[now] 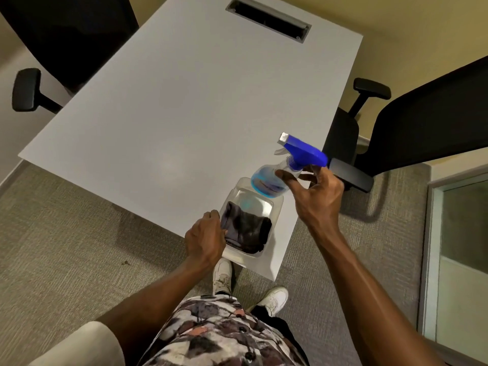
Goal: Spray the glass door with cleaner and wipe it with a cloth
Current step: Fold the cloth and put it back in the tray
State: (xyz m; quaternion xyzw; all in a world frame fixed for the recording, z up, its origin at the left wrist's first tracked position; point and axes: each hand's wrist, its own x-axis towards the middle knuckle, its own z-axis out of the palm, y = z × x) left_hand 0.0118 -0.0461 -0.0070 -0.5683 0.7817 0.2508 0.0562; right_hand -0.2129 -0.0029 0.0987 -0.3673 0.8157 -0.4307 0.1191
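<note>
A clear spray bottle (266, 180) with blue liquid and a blue trigger head hangs tilted above the table's near corner, held at the neck by my right hand (314, 196). Below it a clear plastic tub (274, 207) rests on the white table (184, 107). A dark folded cloth (247, 229) lies inside the tub. My left hand (204, 237) pinches the cloth's left edge at the tub's rim. The glass door (462, 254) with its grey frame stands at the right edge of the view.
Black office chairs flank the table: one at the far left (66, 35), one at the right (427, 122) with an armrest (351, 174) close to the bottle. A cable slot (268, 18) sits at the table's far end. Grey carpet (66, 247) and my white shoes (274, 299) lie below.
</note>
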